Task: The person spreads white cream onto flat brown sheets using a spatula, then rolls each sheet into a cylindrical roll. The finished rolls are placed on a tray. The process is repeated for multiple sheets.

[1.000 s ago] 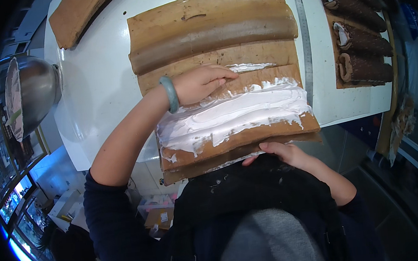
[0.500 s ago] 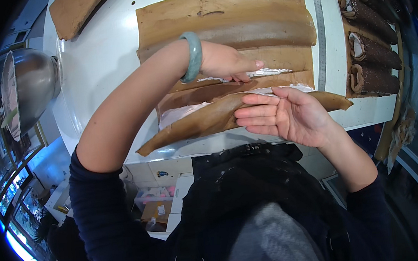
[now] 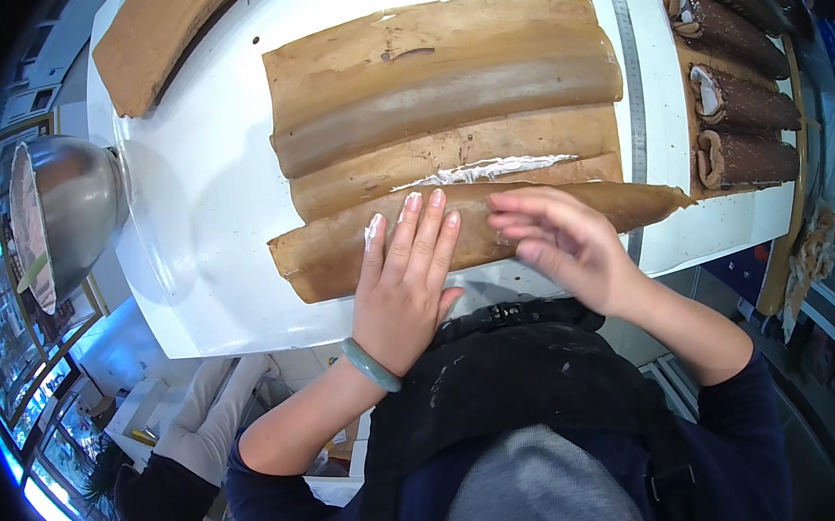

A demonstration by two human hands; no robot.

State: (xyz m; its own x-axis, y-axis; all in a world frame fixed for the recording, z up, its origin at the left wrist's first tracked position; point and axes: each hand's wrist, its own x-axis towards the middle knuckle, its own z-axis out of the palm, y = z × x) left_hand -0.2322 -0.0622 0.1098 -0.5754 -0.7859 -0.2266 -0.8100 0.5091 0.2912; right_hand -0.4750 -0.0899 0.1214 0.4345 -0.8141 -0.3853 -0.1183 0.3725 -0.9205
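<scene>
No words or numbers could be read. The long metal ruler (image 3: 630, 69) on the white table (image 3: 195, 191) had tiny marks along it, but they were too small to make out. The dark blue panel (image 3: 733, 278) under the table's right side was too dark and blurry to show any letters.
</scene>
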